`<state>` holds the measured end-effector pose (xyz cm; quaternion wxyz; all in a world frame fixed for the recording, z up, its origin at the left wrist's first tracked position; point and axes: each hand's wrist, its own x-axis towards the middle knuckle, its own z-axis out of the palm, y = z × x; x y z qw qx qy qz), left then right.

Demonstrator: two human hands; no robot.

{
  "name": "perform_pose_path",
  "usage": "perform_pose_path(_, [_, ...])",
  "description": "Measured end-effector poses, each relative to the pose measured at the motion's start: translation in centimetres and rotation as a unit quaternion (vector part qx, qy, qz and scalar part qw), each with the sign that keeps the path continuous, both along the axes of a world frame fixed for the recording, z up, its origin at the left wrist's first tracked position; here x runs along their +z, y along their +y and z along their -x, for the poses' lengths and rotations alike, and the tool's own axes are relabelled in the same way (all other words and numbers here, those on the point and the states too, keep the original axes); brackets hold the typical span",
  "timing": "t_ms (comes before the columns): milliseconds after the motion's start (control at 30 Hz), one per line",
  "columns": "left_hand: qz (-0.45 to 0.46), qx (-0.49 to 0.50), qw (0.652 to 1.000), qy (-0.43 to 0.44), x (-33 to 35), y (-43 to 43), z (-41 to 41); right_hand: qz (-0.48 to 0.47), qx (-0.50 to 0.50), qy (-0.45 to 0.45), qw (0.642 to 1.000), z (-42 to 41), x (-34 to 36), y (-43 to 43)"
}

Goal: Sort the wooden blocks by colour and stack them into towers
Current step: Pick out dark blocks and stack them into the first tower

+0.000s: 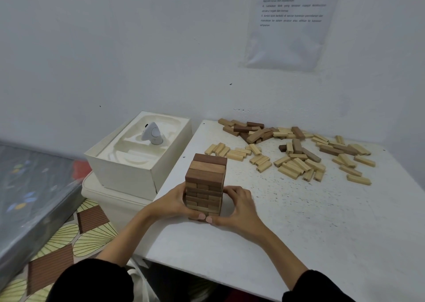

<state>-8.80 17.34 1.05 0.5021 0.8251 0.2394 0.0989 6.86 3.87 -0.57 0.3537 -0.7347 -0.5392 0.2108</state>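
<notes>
Brown block tower (204,184), light and easily toppled, gripped low by left hand (176,204) and right hand (238,206).

One brown tower (204,182); two hands: left hand (174,205), right hand (239,207); one white box (128,175); loose blocks (296,166) dozens, uncountable.

A white wall (115,48) is filling the upper frame, a printed sheet (292,25) hanging at upper right. A white worktop (299,232) is sitting in the corner; a patterned floor (69,244) is showing at lower left beside a mattress (27,198).
</notes>
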Motion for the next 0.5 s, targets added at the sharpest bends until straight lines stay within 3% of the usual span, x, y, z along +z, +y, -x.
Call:
perform_pose_path(233, [0.053, 0.007, 0.998, -0.029, 0.1, 0.3, 0.6, 0.005, 0.028, 0.105, 0.994, -0.4, 1.4, -0.6])
perform_pose_path(500, [0.123, 0.026, 0.984, -0.128, 1.1, 0.3, 1.3, -0.007, 0.037, 0.129, 0.991, -0.4, 2.2, -0.4])
